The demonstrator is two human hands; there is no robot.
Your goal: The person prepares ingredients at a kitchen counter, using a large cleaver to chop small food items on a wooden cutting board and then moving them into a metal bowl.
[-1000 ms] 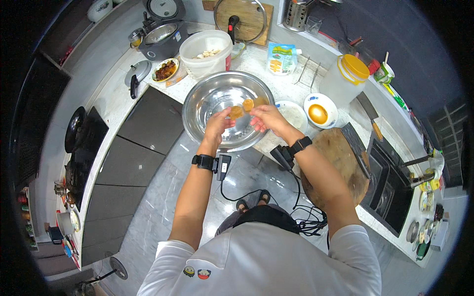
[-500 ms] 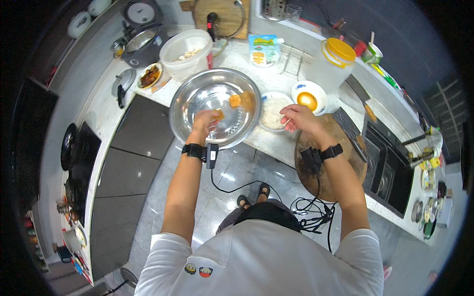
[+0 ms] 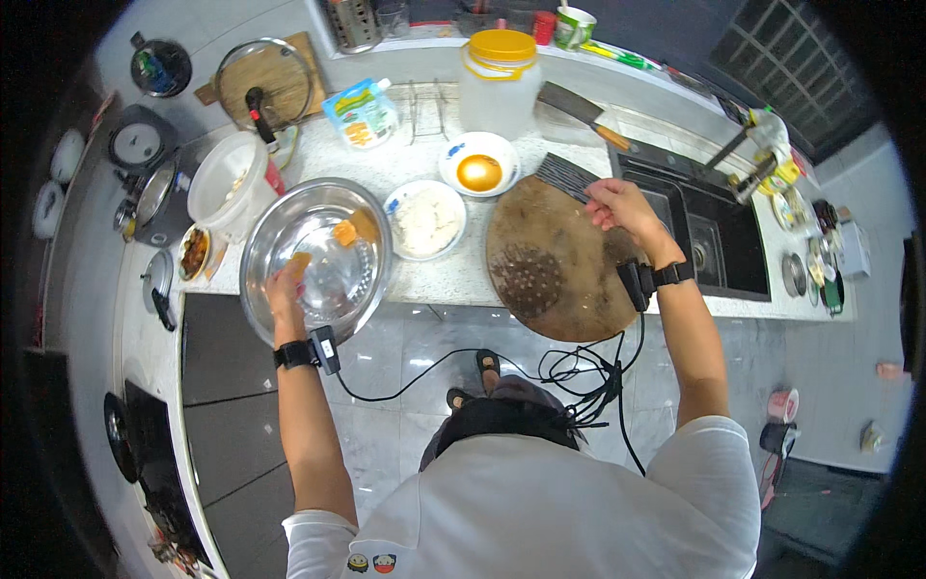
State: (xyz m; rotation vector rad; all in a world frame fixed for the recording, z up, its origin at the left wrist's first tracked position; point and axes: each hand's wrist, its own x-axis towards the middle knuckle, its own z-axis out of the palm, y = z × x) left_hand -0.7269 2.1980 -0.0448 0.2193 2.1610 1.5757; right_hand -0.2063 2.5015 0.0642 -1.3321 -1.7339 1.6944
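Over the left part of a wide steel bowl (image 3: pixel 253 289), my left hand (image 3: pixel 284 289) pinches an orange-yellow chunk (image 3: pixel 300 261) whose kind I cannot make out. A second orange chunk (image 3: pixel 344 234) lies in the bowl by the far wall, which mirrors it. My right hand (image 3: pixel 622 207) is at the far right edge of a round wooden chopping board (image 3: pixel 569 251). Its fingers are curled at the handle end of a dark, striped broad-bladed knife (image 3: pixel 565 177). The hand hides the handle. The blade lies at the board's far edge.
Between bowl and board stand a dish of white powder (image 3: pixel 424 220) and a bowl with brown liquid (image 3: pixel 479 172). Behind are a yellow-lidded jar (image 3: pixel 500 92), a cleaver (image 3: pixel 579 111) and a pouch (image 3: pixel 363 114). A white tub (image 3: pixel 230 188) stands left, a black sink (image 3: pixel 714 241) right. Cables (image 3: pixel 598 381) hang below.
My head view has turned right. My right hand has moved right, from near the powder dish to the knife at the board. My left hand stays in the steel bowl with the chunk.
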